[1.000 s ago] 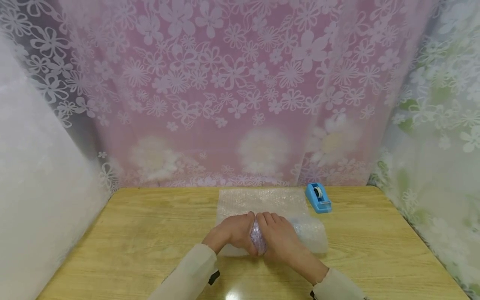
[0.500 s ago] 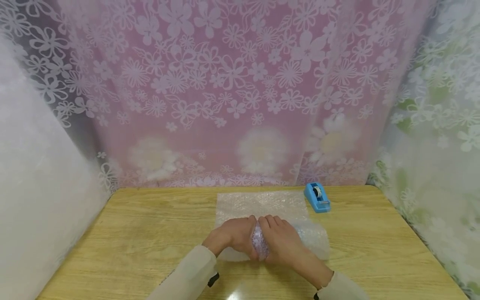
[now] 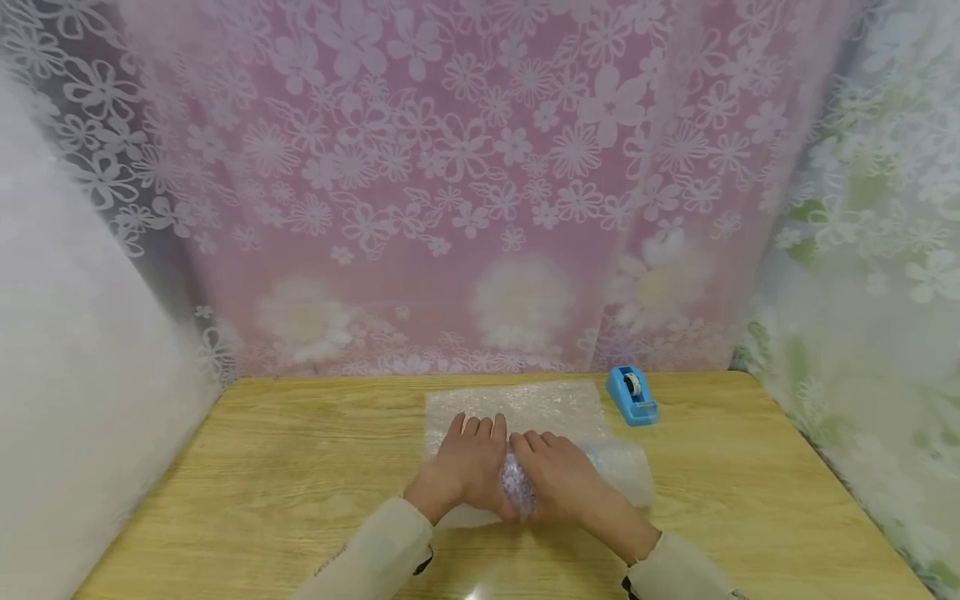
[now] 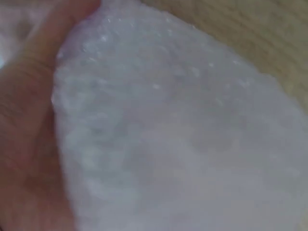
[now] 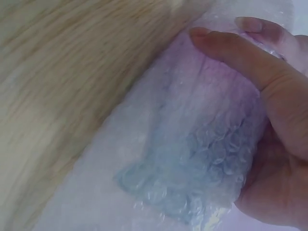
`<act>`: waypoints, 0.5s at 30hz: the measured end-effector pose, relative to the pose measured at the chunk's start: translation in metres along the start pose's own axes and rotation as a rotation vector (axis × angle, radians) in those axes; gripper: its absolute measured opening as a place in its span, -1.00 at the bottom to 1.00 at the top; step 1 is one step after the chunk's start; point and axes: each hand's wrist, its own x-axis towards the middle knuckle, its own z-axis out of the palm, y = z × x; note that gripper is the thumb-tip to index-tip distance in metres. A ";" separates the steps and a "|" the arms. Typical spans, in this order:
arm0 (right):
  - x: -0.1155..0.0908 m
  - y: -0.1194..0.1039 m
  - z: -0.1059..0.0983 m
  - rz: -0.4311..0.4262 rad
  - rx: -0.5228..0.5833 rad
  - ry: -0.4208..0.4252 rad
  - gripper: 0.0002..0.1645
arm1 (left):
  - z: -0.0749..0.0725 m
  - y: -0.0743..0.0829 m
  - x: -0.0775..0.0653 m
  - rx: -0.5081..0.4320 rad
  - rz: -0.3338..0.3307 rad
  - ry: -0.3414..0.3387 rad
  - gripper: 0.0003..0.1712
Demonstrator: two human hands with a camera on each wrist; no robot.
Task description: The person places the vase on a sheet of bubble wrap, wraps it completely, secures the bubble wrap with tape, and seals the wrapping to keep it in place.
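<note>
A sheet of clear bubble wrap (image 3: 547, 402) lies on the table, its near part rolled round something purple and pale blue. Between the hands shows the purple middle of the wrapped bundle (image 3: 516, 482); what is inside is too veiled to tell. My right hand (image 3: 558, 479) grips the bundle, thumb on the near side and fingers over the top, as the right wrist view shows (image 5: 284, 110). Over its left part lies my left hand (image 3: 471, 467), fingers stretched forward, thumb close to the near side. Loose wrap (image 4: 192, 144) fills the left wrist view beside that hand.
A blue tape dispenser (image 3: 632, 396) stands near the table's far edge, right of the wrap. The wooden table (image 3: 315, 467) is bordered by a pink floral curtain (image 3: 450, 208) behind and pale curtains on both sides.
My left hand's fingers have straightened and reach farther forward over the wrap. My right hand keeps its grip. The sheet's far part has shifted slightly to the left.
</note>
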 end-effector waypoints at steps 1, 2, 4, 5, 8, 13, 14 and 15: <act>0.000 -0.002 -0.001 -0.007 -0.022 0.008 0.06 | 0.000 0.002 -0.003 0.035 -0.004 0.039 0.47; 0.000 -0.003 -0.001 -0.016 -0.057 0.022 -0.04 | 0.000 0.005 -0.007 0.070 -0.004 0.086 0.44; 0.001 -0.006 -0.001 -0.027 -0.128 0.059 -0.27 | -0.001 0.010 -0.014 0.132 -0.003 0.188 0.34; 0.001 -0.008 -0.001 -0.029 -0.160 0.081 -0.40 | -0.001 0.013 -0.018 0.158 0.002 0.241 0.27; 0.001 -0.012 0.000 -0.018 -0.218 0.132 -0.60 | -0.002 0.018 -0.026 0.181 0.008 0.326 0.04; 0.003 -0.015 -0.002 0.017 -0.175 0.101 -0.31 | 0.009 0.014 -0.027 0.090 -0.021 0.306 -0.11; 0.003 -0.015 -0.003 0.024 -0.158 0.084 -0.22 | 0.012 0.013 -0.026 0.073 -0.020 0.309 -0.11; 0.004 -0.014 -0.004 0.032 -0.134 0.070 -0.16 | 0.015 0.012 -0.025 0.064 -0.014 0.324 -0.09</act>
